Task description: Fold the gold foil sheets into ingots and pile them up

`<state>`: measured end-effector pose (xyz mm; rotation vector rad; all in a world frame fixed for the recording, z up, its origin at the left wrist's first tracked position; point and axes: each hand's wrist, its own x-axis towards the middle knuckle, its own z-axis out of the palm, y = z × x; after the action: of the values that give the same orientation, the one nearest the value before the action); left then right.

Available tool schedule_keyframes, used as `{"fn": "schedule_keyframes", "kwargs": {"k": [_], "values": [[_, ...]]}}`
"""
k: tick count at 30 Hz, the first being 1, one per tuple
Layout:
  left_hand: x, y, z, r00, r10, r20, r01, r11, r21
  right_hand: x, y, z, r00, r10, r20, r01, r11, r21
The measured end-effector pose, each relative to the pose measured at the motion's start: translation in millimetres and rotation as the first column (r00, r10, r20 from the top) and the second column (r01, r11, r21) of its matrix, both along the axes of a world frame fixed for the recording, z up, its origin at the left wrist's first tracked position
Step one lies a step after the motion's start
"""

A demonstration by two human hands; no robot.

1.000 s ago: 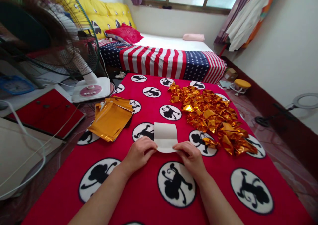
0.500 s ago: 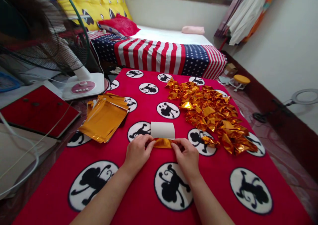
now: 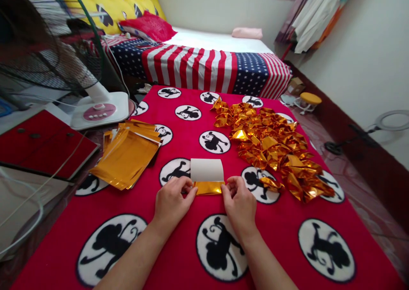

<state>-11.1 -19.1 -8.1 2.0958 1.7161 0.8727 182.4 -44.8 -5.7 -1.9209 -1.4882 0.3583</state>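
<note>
A foil sheet [image 3: 207, 169] lies on the red cloth, its pale back facing up, with a folded gold strip along its near edge. My left hand [image 3: 174, 200] pinches the left end of that strip between thumb and finger. At the strip's right end, my right hand [image 3: 240, 202] holds it the same way. To the left is a stack of flat gold sheets [image 3: 126, 155]. A heap of folded gold foil pieces [image 3: 268, 140] spreads over the right side, and one small twisted piece [image 3: 271, 183] lies nearest my right hand.
The red cloth [image 3: 166, 264] bears white circles with black monkeys. A white fan [image 3: 102, 104] and a dark red panel [image 3: 44, 143] stand at the left. Behind is a bed [image 3: 204, 70]; a yellow stool [image 3: 310, 98] is on the floor at the right.
The folded gold strip lies flatter and shows more of its surface. Both hands have shifted slightly nearer, their fingertips at its ends. The camera view has moved a little.
</note>
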Motion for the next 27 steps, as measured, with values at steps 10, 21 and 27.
{"fn": "schedule_keyframes", "kwargs": {"k": [10, 21, 27], "values": [[0.3, 0.4, -0.8, 0.999, 0.03, -0.037, -0.031, 0.999, -0.023, -1.3, 3.5, 1.4, 0.997, -0.019, 0.069, 0.02, 1.0, -0.011], [2.1, 0.0, 0.9, 0.997, 0.049, -0.058, -0.051, 0.998, -0.031, -2.8, 3.1, 1.8, 0.996, -0.013, 0.093, 0.015, 1.0, -0.024], [2.5, -1.7, 1.2, 0.996, 0.051, -0.068, -0.054, 0.998, -0.035, -2.6, 3.1, 2.3, 0.996, -0.004, 0.09, 0.005, 1.0, -0.01]]}}
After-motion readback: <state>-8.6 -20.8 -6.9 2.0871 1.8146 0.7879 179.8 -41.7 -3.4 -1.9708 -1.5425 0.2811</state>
